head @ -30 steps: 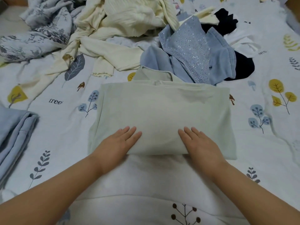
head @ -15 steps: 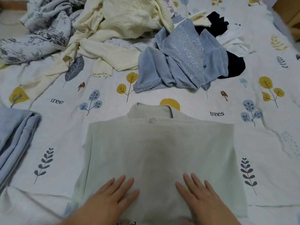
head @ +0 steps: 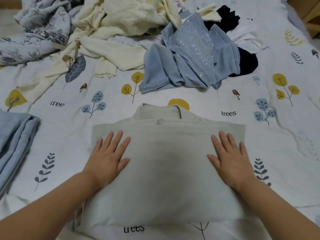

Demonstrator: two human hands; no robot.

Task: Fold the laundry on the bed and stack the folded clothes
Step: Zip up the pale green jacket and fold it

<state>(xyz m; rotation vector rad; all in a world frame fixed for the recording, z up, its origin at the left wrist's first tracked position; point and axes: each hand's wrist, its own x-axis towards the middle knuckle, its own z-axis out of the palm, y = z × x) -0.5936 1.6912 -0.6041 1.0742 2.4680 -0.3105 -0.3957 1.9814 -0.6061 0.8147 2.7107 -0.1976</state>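
White cotton bedsheet (head: 285,153) with a leaf-and-"trees" print carries everything. Far side: unfolded heap, left to right, of a grey-blue floral fabric (head: 34,35), a cream ribbed garment (head: 124,25), a sequinned light-blue garment (head: 192,54) and dark clothing (head: 245,61) partly beneath it. All of this is still to fold.

Near centre: pale sage-green top (head: 166,170), folded into a rectangle, collar at the far edge, lying flat on the sheet. Left edge of view: a folded light-blue item (head: 15,144), judged to be the start of the stack.

Left hand (head: 107,158) and right hand (head: 230,158) both lie flat on the top, fingers straight and spread, pressing, gripping nothing.

Progress estimate: early; one item stacked, one nearly ready, most remaining.
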